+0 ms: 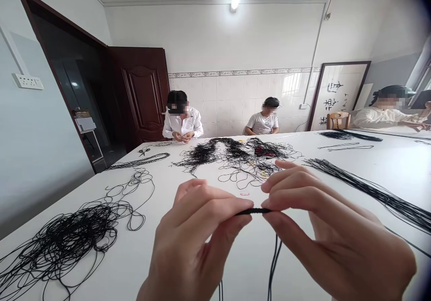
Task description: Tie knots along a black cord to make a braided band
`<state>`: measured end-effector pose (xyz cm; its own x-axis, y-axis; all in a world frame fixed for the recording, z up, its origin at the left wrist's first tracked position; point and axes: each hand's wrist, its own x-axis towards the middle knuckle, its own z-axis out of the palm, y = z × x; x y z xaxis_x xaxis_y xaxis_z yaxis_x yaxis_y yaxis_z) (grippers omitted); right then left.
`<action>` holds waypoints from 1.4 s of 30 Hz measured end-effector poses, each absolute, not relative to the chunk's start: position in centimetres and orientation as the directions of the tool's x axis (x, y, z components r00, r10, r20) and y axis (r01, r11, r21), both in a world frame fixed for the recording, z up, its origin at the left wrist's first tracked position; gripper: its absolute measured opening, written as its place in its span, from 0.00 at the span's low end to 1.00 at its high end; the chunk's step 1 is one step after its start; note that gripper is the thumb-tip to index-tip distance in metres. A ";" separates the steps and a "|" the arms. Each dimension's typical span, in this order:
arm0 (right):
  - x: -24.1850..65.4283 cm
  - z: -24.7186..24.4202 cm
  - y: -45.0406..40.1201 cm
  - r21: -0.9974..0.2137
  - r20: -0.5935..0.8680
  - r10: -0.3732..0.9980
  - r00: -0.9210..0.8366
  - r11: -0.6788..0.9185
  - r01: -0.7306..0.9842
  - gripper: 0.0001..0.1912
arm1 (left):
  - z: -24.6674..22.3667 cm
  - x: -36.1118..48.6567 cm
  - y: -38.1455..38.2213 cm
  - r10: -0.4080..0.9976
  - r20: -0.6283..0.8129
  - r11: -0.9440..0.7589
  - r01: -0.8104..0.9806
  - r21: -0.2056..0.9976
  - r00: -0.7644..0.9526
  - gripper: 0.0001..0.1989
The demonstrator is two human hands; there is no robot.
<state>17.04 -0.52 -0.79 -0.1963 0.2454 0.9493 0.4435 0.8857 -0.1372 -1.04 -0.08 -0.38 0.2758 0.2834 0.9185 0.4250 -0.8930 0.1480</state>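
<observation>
A short black braided cord (257,210) is stretched level between my two hands, above the white table (188,193). My left hand (198,224) pinches its left end between thumb and fingers. On the other side, my right hand (323,220) pinches the right end the same way. Thin black strands (274,265) hang down below my right hand's fingertips, and more strands show low beside my left wrist. A small pinkish-red piece (244,194) lies on the table just beyond the braid.
Loose black cord (77,233) is heaped at the left, with another tangle (205,152) farther back. A straight cord bundle (373,193) lies at the right. Scissors (144,152) rest at the back left. Three people (183,121) sit around the table's far side.
</observation>
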 end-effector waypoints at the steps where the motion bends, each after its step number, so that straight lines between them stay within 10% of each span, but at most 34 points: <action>1: 17.0 -0.8 -0.6 -0.144 0.950 0.250 -0.189 0.883 0.446 0.10 | -0.4 -1.0 -0.2 0.284 0.920 -0.889 0.434 0.147 0.270 0.11; 13: 17.1 -1.0 -0.8 -0.151 0.961 0.238 -0.144 0.882 0.447 0.13 | 0.1 -0.4 -0.6 0.577 0.811 -0.804 0.245 0.542 0.097 0.11; 42: 17.0 -0.3 -0.9 -0.077 0.951 0.213 -0.225 0.866 0.494 0.13 | 0.4 0.6 -0.9 0.642 0.765 -0.741 0.221 0.634 -0.041 0.10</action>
<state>16.98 -0.85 -0.35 -0.2253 0.2131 0.9507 0.4942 0.8660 -0.0769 0.57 -0.87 0.42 -0.0406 0.6424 0.7653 0.2205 -0.7413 0.6339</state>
